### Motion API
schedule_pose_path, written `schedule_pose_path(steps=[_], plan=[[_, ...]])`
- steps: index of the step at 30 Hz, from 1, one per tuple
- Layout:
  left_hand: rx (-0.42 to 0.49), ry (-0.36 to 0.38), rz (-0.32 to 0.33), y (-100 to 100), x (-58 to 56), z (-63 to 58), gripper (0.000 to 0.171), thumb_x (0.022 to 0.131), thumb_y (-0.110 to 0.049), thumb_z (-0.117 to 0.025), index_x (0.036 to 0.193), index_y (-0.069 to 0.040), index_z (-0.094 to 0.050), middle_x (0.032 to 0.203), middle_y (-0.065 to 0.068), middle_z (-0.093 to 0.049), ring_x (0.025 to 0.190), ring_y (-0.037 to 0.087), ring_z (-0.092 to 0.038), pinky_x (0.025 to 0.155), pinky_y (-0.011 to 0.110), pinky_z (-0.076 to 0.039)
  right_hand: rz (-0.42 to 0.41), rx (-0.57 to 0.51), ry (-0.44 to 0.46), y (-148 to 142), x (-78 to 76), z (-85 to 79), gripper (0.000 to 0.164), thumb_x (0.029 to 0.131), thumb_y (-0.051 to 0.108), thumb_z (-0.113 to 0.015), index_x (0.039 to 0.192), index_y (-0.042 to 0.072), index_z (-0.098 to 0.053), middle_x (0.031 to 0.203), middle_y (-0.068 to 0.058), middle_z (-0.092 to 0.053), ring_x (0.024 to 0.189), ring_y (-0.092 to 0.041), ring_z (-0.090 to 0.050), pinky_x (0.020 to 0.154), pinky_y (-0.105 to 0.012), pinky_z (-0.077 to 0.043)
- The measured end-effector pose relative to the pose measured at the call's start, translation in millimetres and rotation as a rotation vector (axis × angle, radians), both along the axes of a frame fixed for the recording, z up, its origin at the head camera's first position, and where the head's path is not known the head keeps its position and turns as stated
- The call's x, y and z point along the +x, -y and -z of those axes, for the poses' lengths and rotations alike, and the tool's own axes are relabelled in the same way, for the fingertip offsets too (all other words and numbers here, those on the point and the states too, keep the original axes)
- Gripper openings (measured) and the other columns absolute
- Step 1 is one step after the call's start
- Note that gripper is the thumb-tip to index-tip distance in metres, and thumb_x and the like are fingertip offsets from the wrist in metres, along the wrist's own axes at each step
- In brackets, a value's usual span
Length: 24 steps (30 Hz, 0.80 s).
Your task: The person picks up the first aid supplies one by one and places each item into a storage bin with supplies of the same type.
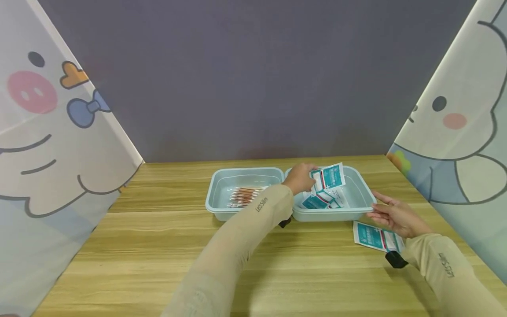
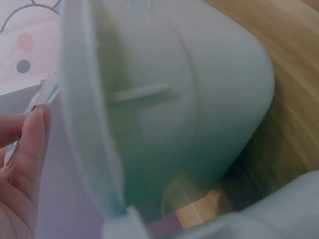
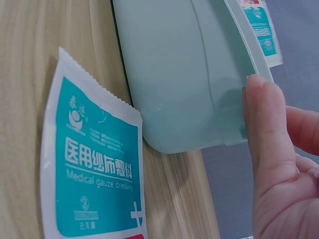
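Note:
My left hand pinches a teal-and-white medical gauze dressing packet by its left side, over the right-hand pale blue tray. More of these packets lie inside that tray beneath the held one. At the tray's front right corner, my right hand holds the rim, thumb along the side and fingers at the front. The right wrist view shows its fingertips against the rim. Another gauze packet lies on the table just in front of the tray, partly below my right hand.
A second pale blue tray stands close on the left, with a bundle of cotton swabs inside. My left forearm passes over its front right corner. Behind the wooden table rises a dark grey panel; cartoon-printed panels flank both sides.

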<state>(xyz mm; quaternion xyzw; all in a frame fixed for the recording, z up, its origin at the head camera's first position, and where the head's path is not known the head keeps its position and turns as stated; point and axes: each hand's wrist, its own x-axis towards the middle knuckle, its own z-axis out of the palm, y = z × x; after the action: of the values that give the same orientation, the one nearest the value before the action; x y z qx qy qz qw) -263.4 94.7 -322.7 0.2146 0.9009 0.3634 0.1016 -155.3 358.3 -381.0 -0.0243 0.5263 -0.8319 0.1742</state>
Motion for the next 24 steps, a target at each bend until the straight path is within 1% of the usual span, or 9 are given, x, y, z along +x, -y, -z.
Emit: schedule_pose_path(steps=[5,8,10,12,15,17,18,20,24], plan=[[-0.015,0.002,0.036,0.4,-1.7,2.2,0.042,0.091,-0.002,-0.064,0.132,-0.01,-0.059,0.098,0.01,-0.07,0.049,0.011,-0.058,0.05,0.021,-0.054,0.011,0.002,0.007,0.3,-0.2,-0.2,0.047,0.1,-0.002,-0.043,0.102,0.036,-0.07,0.084,-0.017,-0.07,0.077,-0.02,-0.071,0.071,-0.026,-0.059],[-0.02,0.003,0.037,0.1,-2.5,3.8,0.041,0.091,-0.002,-0.063,0.131,-0.009,-0.059,0.117,0.008,-0.065,0.048,0.011,-0.057,0.052,0.023,-0.055,-0.001,0.007,-0.004,0.2,-0.1,-0.1,0.047,0.1,-0.002,-0.043,0.103,0.036,-0.07,0.085,-0.017,-0.07,0.078,-0.02,-0.071,0.071,-0.026,-0.059],[-0.022,0.007,0.036,-0.1,-2.5,5.4,0.041,0.092,-0.001,-0.063,0.131,-0.01,-0.059,0.131,0.005,-0.058,0.049,0.013,-0.058,0.054,0.025,-0.056,-0.009,0.016,-0.012,0.3,-0.1,0.1,0.046,0.1,-0.002,-0.044,0.104,0.037,-0.07,0.086,-0.016,-0.07,0.078,-0.02,-0.071,0.072,-0.026,-0.059],[-0.025,0.011,0.04,-0.5,-2.3,7.1,0.04,0.092,-0.001,-0.062,0.131,-0.01,-0.059,0.13,0.005,-0.057,0.051,0.015,-0.058,0.056,0.027,-0.057,-0.01,0.031,-0.015,0.4,0.2,0.3,0.045,0.1,-0.001,-0.047,0.104,0.037,-0.07,0.086,-0.015,-0.07,0.079,-0.019,-0.071,0.072,-0.026,-0.059],[-0.028,0.033,0.049,-1.3,-1.4,8.1,0.04,0.092,-0.001,-0.062,0.131,-0.01,-0.059,0.106,0.007,-0.068,0.053,0.018,-0.059,0.059,0.03,-0.058,-0.011,0.039,-0.016,0.8,0.4,0.7,0.042,0.099,0.001,-0.051,0.104,0.038,-0.07,0.085,-0.015,-0.07,0.078,-0.019,-0.071,0.072,-0.026,-0.058],[-0.032,0.039,0.061,-1.9,-0.7,7.3,0.04,0.093,-0.001,-0.061,0.132,-0.01,-0.058,0.088,0.01,-0.068,0.052,0.017,-0.058,0.057,0.03,-0.057,-0.013,0.038,-0.019,0.9,0.6,1.0,0.041,0.098,0.002,-0.052,0.104,0.038,-0.07,0.084,-0.015,-0.07,0.078,-0.019,-0.071,0.072,-0.025,-0.058],[-0.039,0.037,0.066,-2.3,-0.4,6.7,0.04,0.093,-0.001,-0.061,0.132,-0.01,-0.058,0.089,0.009,-0.069,0.051,0.016,-0.057,0.055,0.028,-0.056,-0.016,0.032,-0.022,0.8,0.6,1.0,0.04,0.098,0.002,-0.053,0.105,0.038,-0.07,0.084,-0.015,-0.07,0.078,-0.019,-0.071,0.072,-0.025,-0.058],[-0.058,0.024,0.083,-2.9,-0.3,5.4,0.04,0.093,0.0,-0.059,0.132,-0.01,-0.058,0.1,0.009,-0.069,0.047,0.013,-0.052,0.049,0.024,-0.051,-0.021,0.024,-0.024,0.5,0.4,1.0,0.04,0.098,0.002,-0.052,0.105,0.038,-0.069,0.084,-0.016,-0.071,0.078,-0.019,-0.071,0.071,-0.025,-0.058],[-0.098,-0.008,0.091,-5.4,-3.2,5.1,0.042,0.091,0.005,-0.057,0.13,-0.009,-0.059,0.129,0.005,-0.058,0.043,0.008,-0.038,0.041,0.018,-0.036,-0.023,0.011,-0.016,-0.6,-0.5,1.1,0.043,0.1,0.001,-0.047,0.105,0.037,-0.07,0.084,-0.016,-0.071,0.077,-0.019,-0.071,0.071,-0.024,-0.058]])
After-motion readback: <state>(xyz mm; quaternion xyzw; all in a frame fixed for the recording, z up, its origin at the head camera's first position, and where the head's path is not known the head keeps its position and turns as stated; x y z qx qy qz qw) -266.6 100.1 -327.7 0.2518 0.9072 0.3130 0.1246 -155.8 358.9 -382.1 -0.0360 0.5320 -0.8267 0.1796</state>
